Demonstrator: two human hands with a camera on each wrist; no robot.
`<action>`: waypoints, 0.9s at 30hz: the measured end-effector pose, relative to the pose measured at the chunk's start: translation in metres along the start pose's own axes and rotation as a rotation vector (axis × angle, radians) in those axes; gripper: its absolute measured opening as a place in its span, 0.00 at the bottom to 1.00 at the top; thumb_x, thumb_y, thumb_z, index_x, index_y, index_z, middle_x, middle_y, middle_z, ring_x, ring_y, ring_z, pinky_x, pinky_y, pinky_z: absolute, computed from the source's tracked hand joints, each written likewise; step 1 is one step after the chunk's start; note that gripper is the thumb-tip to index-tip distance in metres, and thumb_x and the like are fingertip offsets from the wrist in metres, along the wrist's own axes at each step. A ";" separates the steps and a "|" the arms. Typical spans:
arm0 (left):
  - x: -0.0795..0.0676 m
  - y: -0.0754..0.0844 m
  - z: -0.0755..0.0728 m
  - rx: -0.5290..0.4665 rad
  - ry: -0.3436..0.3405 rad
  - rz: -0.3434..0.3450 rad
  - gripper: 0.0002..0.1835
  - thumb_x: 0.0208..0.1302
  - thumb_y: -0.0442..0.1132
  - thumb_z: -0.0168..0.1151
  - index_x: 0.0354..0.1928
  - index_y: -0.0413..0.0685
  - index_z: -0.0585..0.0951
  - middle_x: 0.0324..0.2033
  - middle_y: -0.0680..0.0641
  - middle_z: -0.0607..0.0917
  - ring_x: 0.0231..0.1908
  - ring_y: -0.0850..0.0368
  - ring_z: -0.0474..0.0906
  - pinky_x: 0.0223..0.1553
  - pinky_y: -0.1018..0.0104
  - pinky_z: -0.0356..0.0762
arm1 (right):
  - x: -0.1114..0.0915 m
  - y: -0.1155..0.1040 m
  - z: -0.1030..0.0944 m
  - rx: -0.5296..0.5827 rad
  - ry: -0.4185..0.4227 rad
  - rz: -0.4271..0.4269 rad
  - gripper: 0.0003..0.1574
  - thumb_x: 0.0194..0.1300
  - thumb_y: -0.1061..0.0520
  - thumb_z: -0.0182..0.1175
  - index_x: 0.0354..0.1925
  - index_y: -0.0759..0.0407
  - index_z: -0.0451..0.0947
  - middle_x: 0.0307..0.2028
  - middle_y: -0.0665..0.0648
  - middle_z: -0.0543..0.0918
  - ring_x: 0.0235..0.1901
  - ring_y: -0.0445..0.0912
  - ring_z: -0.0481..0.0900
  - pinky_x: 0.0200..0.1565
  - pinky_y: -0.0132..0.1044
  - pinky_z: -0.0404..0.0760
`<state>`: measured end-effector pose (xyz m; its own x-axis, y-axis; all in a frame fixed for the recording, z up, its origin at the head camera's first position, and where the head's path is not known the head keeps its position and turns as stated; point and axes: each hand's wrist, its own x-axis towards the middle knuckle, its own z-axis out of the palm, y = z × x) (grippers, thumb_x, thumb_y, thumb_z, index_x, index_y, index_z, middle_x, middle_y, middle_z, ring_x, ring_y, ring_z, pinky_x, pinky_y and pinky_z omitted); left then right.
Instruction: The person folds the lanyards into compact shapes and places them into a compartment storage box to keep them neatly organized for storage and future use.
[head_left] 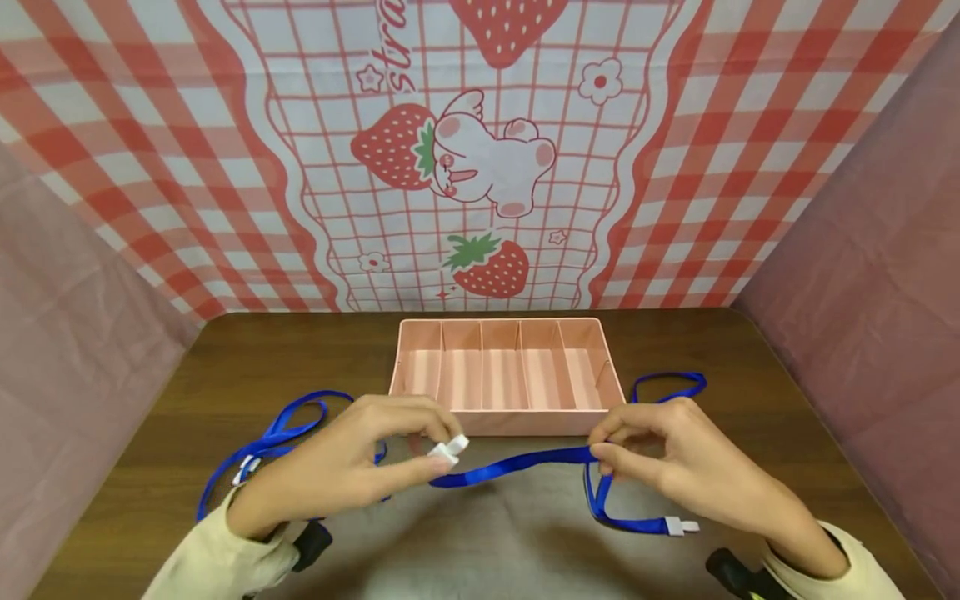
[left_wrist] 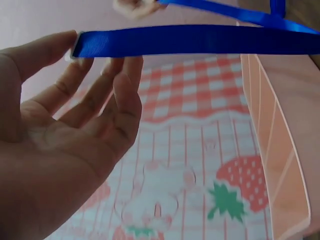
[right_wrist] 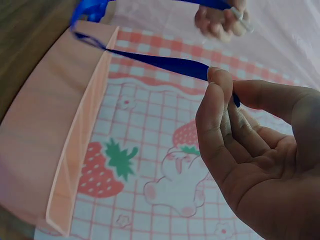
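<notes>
My left hand [head_left: 360, 454] pinches the white plastic clip [head_left: 448, 450] at one end of a blue lanyard [head_left: 517, 461]. From there the flat strap runs across to my right hand [head_left: 686, 458], which holds it between thumb and fingertips. In the left wrist view, the lanyard's strap [left_wrist: 200, 41] stretches rightward from the thumb and index finger, while the other fingers are bent loosely below. The right wrist view shows a twisted stretch of the strap [right_wrist: 160, 64] leading into the right fingertips. Below the right hand, a blue strap ends in another white clip [head_left: 681, 526].
Beyond the hands stands a pink tray [head_left: 498, 423] with several side-by-side compartments. A blue lanyard [head_left: 281, 433] lies coiled by the left forearm, with a white fitting [head_left: 246, 469]. Another blue loop [head_left: 671, 387] lies right of the tray. A checked strawberry cloth [head_left: 487, 233] hangs behind the table.
</notes>
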<state>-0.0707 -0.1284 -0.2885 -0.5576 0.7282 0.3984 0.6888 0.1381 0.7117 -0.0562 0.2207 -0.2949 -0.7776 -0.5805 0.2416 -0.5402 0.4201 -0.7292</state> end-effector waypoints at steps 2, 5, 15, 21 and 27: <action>0.009 0.000 0.010 0.027 -0.010 0.010 0.04 0.71 0.40 0.61 0.40 0.59 0.83 0.46 0.60 0.82 0.48 0.63 0.79 0.48 0.65 0.78 | 0.002 -0.003 0.001 -0.001 0.016 -0.028 0.08 0.66 0.64 0.64 0.37 0.49 0.82 0.27 0.40 0.85 0.26 0.37 0.84 0.30 0.31 0.83; 0.022 0.000 0.025 0.062 -0.022 0.035 0.03 0.72 0.42 0.61 0.39 0.56 0.83 0.49 0.58 0.81 0.51 0.63 0.77 0.51 0.65 0.76 | 0.005 -0.007 0.004 -0.003 0.033 -0.069 0.10 0.65 0.65 0.65 0.37 0.49 0.82 0.27 0.40 0.84 0.26 0.37 0.83 0.31 0.30 0.82; 0.045 -0.002 0.056 -0.010 -0.045 0.089 0.04 0.72 0.41 0.60 0.39 0.51 0.82 0.51 0.55 0.82 0.54 0.65 0.77 0.56 0.67 0.75 | 0.022 -0.021 0.015 0.041 -0.003 -0.189 0.12 0.65 0.66 0.64 0.41 0.50 0.83 0.30 0.41 0.85 0.28 0.35 0.84 0.29 0.33 0.82; 0.048 -0.009 0.062 -0.059 -0.047 0.077 0.04 0.72 0.40 0.60 0.40 0.50 0.83 0.37 0.58 0.85 0.40 0.70 0.79 0.44 0.72 0.79 | 0.025 -0.021 0.020 0.052 0.011 -0.204 0.15 0.64 0.68 0.63 0.41 0.48 0.83 0.32 0.40 0.86 0.29 0.35 0.85 0.30 0.30 0.82; 0.047 -0.012 0.064 -0.066 -0.017 -0.020 0.04 0.71 0.40 0.61 0.37 0.51 0.82 0.32 0.61 0.83 0.36 0.70 0.78 0.41 0.70 0.80 | 0.026 -0.019 0.023 0.064 0.008 -0.188 0.15 0.70 0.67 0.58 0.44 0.49 0.84 0.34 0.41 0.87 0.31 0.36 0.85 0.31 0.31 0.82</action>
<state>-0.0753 -0.0531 -0.3152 -0.5628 0.7372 0.3738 0.6450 0.1089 0.7564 -0.0588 0.1812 -0.2895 -0.6676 -0.6390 0.3820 -0.6545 0.2593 -0.7102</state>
